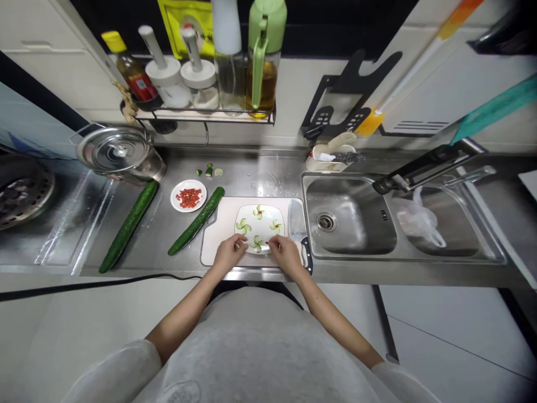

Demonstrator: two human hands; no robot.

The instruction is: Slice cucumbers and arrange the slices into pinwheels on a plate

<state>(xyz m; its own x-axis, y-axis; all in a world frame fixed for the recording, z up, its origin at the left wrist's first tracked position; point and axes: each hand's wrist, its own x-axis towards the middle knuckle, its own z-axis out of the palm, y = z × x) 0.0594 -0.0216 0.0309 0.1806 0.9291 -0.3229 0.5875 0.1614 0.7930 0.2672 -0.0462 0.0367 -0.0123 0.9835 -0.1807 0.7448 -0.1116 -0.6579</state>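
A white plate (260, 217) lies on the pale cutting board (222, 218), carrying pinwheels of thin cucumber slices (243, 226). Red bits show at the centres of the far and right pinwheels. My right hand (285, 253) is over the plate's near right edge, finger and thumb pinched on a small red pepper piece (267, 242) beside the near pinwheel (257, 243). At the near left edge, my left hand (230, 252) has its thumb and forefinger slightly apart, with nothing visible between them. A knife (297, 218) lies along the board's right side.
A small white dish (188, 196) of chopped red pepper stands left, near a partly cut cucumber (197, 221) and a whole cucumber (129, 226). Cucumber ends (208, 169) lie behind. The sink (352, 218) is right; a lidded pot (119, 151) and condiment shelf (205, 115) are behind.
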